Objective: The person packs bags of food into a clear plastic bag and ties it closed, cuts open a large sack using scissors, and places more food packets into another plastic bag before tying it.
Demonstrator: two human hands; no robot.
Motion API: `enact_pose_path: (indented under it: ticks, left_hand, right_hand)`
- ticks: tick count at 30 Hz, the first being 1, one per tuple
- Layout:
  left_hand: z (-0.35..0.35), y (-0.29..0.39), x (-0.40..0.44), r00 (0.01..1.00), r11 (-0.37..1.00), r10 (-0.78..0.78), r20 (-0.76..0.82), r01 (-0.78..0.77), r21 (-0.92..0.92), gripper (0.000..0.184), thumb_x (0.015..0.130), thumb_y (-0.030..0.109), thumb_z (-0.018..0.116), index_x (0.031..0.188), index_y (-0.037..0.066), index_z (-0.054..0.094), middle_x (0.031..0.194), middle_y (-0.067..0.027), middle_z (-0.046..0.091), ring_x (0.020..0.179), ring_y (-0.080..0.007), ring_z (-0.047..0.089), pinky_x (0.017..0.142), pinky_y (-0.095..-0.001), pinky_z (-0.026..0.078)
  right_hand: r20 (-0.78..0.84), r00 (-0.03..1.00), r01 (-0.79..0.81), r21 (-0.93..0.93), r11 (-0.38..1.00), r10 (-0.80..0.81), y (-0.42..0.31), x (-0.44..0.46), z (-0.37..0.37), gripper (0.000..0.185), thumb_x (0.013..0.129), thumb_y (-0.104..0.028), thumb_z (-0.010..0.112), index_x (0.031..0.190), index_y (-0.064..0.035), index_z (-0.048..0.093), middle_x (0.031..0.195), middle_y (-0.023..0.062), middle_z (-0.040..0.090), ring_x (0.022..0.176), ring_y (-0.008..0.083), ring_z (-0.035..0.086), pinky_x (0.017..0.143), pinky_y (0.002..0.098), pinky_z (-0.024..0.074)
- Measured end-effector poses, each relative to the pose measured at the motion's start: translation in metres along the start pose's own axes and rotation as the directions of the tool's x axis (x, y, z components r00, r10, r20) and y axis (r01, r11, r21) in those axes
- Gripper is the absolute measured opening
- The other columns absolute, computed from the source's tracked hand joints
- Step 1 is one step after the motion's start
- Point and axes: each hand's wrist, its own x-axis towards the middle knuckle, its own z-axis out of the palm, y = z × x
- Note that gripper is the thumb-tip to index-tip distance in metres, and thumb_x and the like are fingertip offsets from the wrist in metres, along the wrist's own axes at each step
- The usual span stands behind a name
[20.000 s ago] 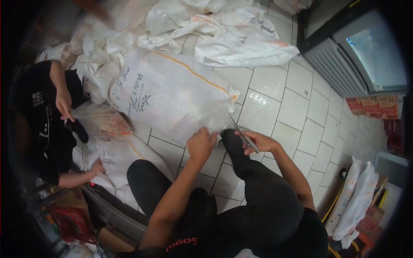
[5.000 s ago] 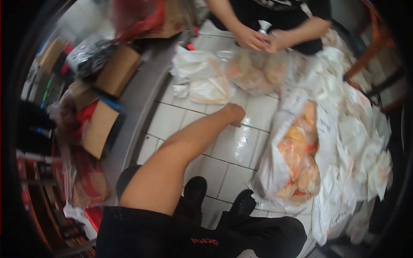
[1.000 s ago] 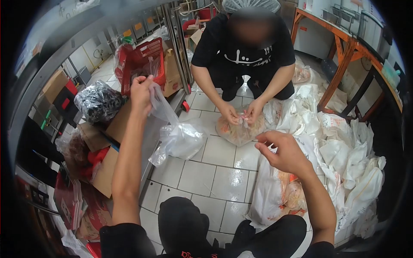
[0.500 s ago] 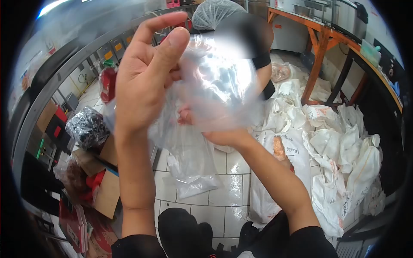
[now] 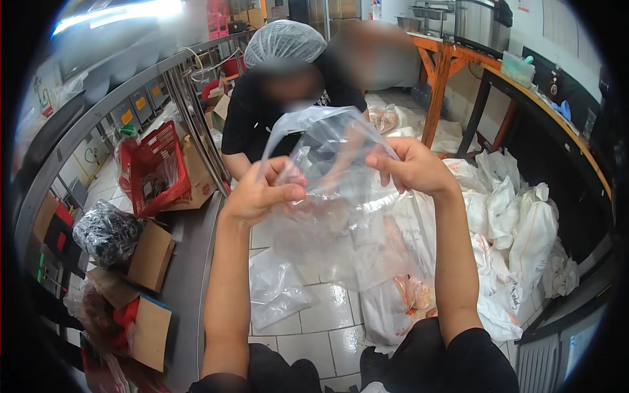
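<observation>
A large transparent plastic bag (image 5: 367, 216) hangs between my two hands, its mouth spread apart at the top. My left hand (image 5: 265, 190) pinches one side of the rim between thumb and fingers. On the opposite side, my right hand (image 5: 413, 167) grips the rim in the same way. The bag's lower part droops toward the floor, and things behind show through it. Another transparent plastic bag (image 5: 278, 288) lies flat on the tiles below my left hand.
A person in a hairnet (image 5: 285, 44) leans in just ahead. White sacks (image 5: 504, 209) pile up at right beside a wooden table (image 5: 442, 85). At left are a metal rack, a red basket (image 5: 154, 173), a cardboard box (image 5: 151, 255) and a dark plastic-wrapped bundle (image 5: 108, 226).
My hands have moved apart and the bag's mouth is now spread between them. My left hand came down; my right hand rose and moved right. The view has shifted.
</observation>
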Motion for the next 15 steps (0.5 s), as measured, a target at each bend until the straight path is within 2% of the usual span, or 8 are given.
enact_pose_path:
  ticks: [2, 3, 5, 8, 9, 11, 13, 15]
  left_hand:
    - [0.004, -0.013, -0.001, 0.994, 0.973, -0.048, 0.096, 0.068, -0.222, 0.021, 0.084, 0.014, 0.075, 0.095, -0.002, 0.066, 0.081, -0.0061, 0.069, 0.071, -0.0135, 0.065, 0.062, -0.0257, 0.052]
    - [0.007, -0.018, 0.005, 0.990, 0.946, -0.044, 0.135, 0.085, -0.312, 0.017, 0.085, 0.014, 0.075, 0.087, -0.001, 0.067, 0.080, -0.0072, 0.069, 0.067, -0.0120, 0.064, 0.057, -0.0248, 0.052]
    - [0.005, -0.042, 0.015, 0.989, 0.958, -0.122, 0.087, 0.140, -0.248, 0.015, 0.086, 0.013, 0.074, 0.087, 0.001, 0.067, 0.080, -0.0071, 0.069, 0.066, -0.0126, 0.064, 0.057, -0.0247, 0.050]
    - [0.005, -0.071, 0.026, 0.985, 0.969, -0.163, 0.057, 0.170, -0.176, 0.015, 0.086, 0.016, 0.074, 0.086, 0.003, 0.068, 0.075, -0.0046, 0.069, 0.063, -0.0103, 0.063, 0.057, -0.0233, 0.048]
    - [0.004, -0.076, 0.028, 0.982, 0.977, -0.187, -0.006, 0.185, -0.110, 0.014, 0.088, 0.016, 0.073, 0.088, 0.003, 0.068, 0.077, -0.0047, 0.069, 0.065, -0.0103, 0.064, 0.058, -0.0234, 0.049]
    - [0.006, -0.079, 0.030, 0.976, 0.977, -0.208, -0.057, 0.206, -0.048, 0.013, 0.089, 0.016, 0.071, 0.090, 0.003, 0.068, 0.079, -0.0049, 0.069, 0.067, -0.0103, 0.064, 0.058, -0.0236, 0.049]
    - [0.012, -0.070, 0.027, 0.989, 0.919, -0.111, -0.099, 0.064, -0.389, 0.016, 0.092, 0.016, 0.068, 0.091, 0.000, 0.067, 0.081, -0.0077, 0.069, 0.070, -0.0123, 0.066, 0.062, -0.0270, 0.055]
    - [0.017, -0.058, 0.021, 0.987, 0.890, -0.143, -0.072, 0.097, -0.445, 0.015, 0.093, 0.015, 0.066, 0.092, 0.000, 0.067, 0.083, -0.0082, 0.069, 0.073, -0.0133, 0.067, 0.065, -0.0282, 0.056]
  right_hand:
    - [-0.012, 0.999, -0.033, -0.069, 0.997, 0.032, 0.031, 0.014, -0.004, 0.039, 0.087, -0.044, 0.070, 0.091, -0.0058, 0.070, 0.066, -0.0017, 0.057, 0.057, 0.0071, 0.053, 0.051, 0.0240, 0.0443]
    - [-0.125, 0.992, -0.048, -0.303, 0.952, 0.010, 0.047, 0.022, -0.004, 0.044, 0.082, -0.047, 0.074, 0.095, -0.0049, 0.069, 0.065, 0.0021, 0.060, 0.056, 0.0109, 0.056, 0.052, 0.0277, 0.0458]
    - [-0.343, 0.936, -0.185, -0.658, 0.730, -0.072, 0.075, 0.033, 0.007, 0.059, 0.071, -0.055, 0.079, 0.096, -0.0025, 0.068, 0.068, 0.0098, 0.065, 0.064, 0.0229, 0.064, 0.063, 0.0380, 0.0498]
    - [-0.386, 0.893, -0.227, -0.831, 0.508, -0.232, 0.089, 0.041, 0.031, 0.054, 0.074, -0.054, 0.076, 0.088, -0.0020, 0.068, 0.071, 0.0110, 0.067, 0.066, 0.0266, 0.065, 0.065, 0.0400, 0.0496]
    - [-0.400, 0.888, -0.243, -0.828, 0.505, -0.227, 0.081, 0.043, 0.037, 0.054, 0.074, -0.054, 0.076, 0.088, -0.0020, 0.068, 0.071, 0.0110, 0.067, 0.066, 0.0266, 0.065, 0.065, 0.0400, 0.0496]
    - [-0.117, 0.987, -0.160, -0.749, 0.642, 0.110, 0.059, 0.047, 0.048, 0.051, 0.080, -0.050, 0.073, 0.080, -0.0004, 0.066, 0.069, 0.0086, 0.066, 0.063, 0.0214, 0.064, 0.062, 0.0368, 0.0504]
    - [-0.029, 0.996, -0.085, -0.609, 0.789, 0.085, 0.053, 0.049, 0.053, 0.048, 0.084, -0.048, 0.071, 0.078, -0.0006, 0.066, 0.068, 0.0070, 0.065, 0.060, 0.0180, 0.063, 0.059, 0.0339, 0.0502]
    - [0.033, 0.998, -0.040, -0.270, 0.962, 0.051, 0.045, 0.047, 0.058, 0.044, 0.090, -0.042, 0.067, 0.076, -0.0012, 0.066, 0.066, 0.0044, 0.064, 0.058, 0.0118, 0.060, 0.053, 0.0279, 0.0494]
